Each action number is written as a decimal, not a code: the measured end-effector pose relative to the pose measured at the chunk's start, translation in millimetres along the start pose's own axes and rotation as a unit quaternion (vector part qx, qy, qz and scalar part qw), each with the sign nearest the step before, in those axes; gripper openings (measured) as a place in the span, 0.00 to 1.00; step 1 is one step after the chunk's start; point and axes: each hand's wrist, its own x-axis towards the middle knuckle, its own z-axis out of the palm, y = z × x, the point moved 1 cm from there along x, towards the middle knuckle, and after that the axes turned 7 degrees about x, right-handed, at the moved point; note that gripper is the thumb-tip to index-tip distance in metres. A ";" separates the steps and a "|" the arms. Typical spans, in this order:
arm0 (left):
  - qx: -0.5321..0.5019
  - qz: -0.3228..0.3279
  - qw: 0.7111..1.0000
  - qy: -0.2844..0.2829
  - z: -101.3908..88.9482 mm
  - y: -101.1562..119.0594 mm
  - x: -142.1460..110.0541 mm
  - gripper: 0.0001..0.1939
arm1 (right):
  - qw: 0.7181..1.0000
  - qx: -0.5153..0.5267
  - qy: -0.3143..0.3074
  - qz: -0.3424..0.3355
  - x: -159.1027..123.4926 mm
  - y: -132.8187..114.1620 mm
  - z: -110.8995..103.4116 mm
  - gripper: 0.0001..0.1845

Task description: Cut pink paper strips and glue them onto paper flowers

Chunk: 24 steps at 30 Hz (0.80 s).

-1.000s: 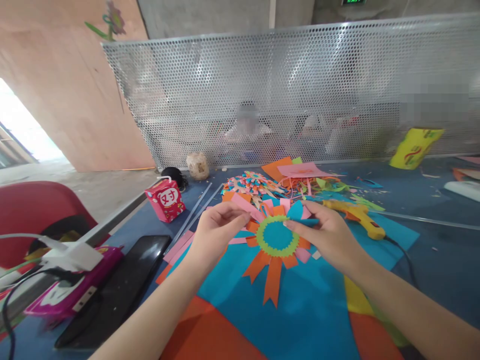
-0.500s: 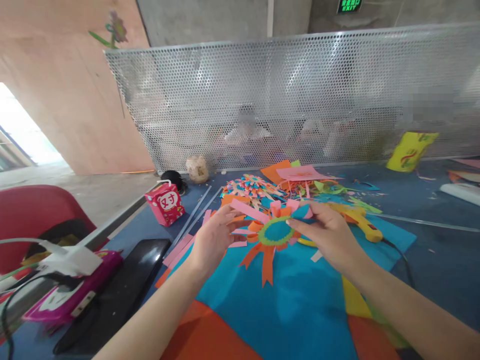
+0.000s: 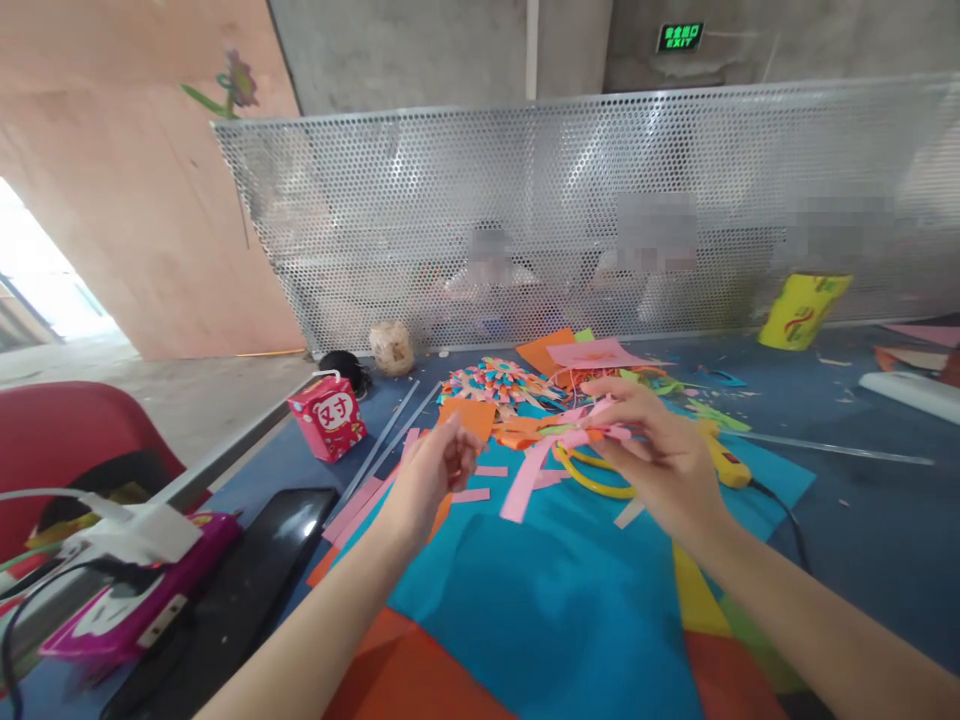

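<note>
My right hand (image 3: 664, 455) pinches a felt flower (image 3: 555, 432) of orange and pink strips, now tilted nearly edge-on. One long pink strip (image 3: 525, 485) hangs down from it toward me. My left hand (image 3: 439, 465) is apart from the flower, its fingers curled into a loose fist with nothing seen in them. Beneath both hands lies a large blue felt sheet (image 3: 555, 600). Yellow scissor handles (image 3: 600, 485) show under the flower. Pink strips (image 3: 472, 495) lie on the sheet between my hands.
A yellow glue gun (image 3: 726, 465) with a black cord lies beyond my right hand. At left are a red drink carton (image 3: 328, 417), a black phone-like slab (image 3: 225, 600) and a purple power strip (image 3: 142, 600). Behind stand felt scraps (image 3: 600, 353) and a perforated metal screen (image 3: 420, 200).
My left hand has let go of the pink strip and drawn back from the flower, its fingers curling. My right hand has tipped the flower, so its blue-and-green face no longer shows.
</note>
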 end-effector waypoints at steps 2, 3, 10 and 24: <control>-0.001 -0.019 0.997 -0.079 4.7 -1.9 -4.9 0.22 | 0.999 -0.037 -0.016 -0.013 -1.3 -1.6 -1.1 0.04; -0.007 -0.025 0.994 -0.107 7.0 -2.7 -7.7 0.22 | 0.998 -0.049 -0.024 -0.019 -2.2 -2.1 -1.3 0.03; -0.007 0.015 0.995 -0.101 6.6 -9.4 -10.0 0.10 | 0.992 -0.071 -0.101 -0.036 -4.1 1.1 6.4 0.07; 0.012 0.059 0.997 0.047 0.0 -13.9 3.4 0.12 | 0.644 -0.549 0.012 0.533 15.8 54.9 -81.9 0.39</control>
